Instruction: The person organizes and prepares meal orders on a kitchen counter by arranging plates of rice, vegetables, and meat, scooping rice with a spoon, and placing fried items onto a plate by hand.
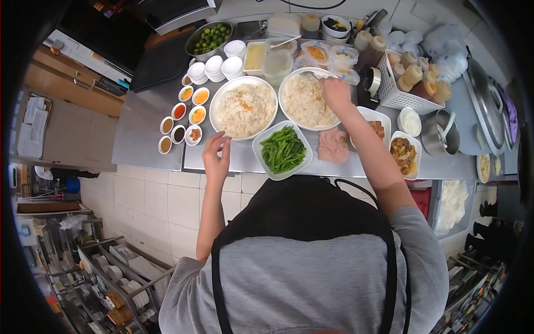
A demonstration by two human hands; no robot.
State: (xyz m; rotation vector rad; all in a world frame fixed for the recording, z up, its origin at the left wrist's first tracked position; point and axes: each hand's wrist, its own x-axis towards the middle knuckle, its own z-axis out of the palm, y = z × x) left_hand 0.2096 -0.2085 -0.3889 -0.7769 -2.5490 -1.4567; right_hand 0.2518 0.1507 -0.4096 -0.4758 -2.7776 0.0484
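Two large white bowls of rice stand side by side on the steel counter: a left bowl (245, 107) and a right bowl (307, 99). Over the right bowl's upper right rim is my right hand (335, 92), fingers closed and pointing down; what they hold, if anything, is hidden. My left hand (216, 155) is near the lower left rim of the left bowl, fingers apart, holding nothing. A square dish of green vegetables (282, 149) sits in front, between the bowls. Beside it lies a crumpled pink cloth (333, 146).
Small sauce dishes (179, 111), stacked white bowls (213, 67) and a bowl of limes (210, 40) stand left. On the right are a meat dish (403, 156), a metal pot (440, 132) and a white basket of bottles (414, 83). Plastic tubs line the back.
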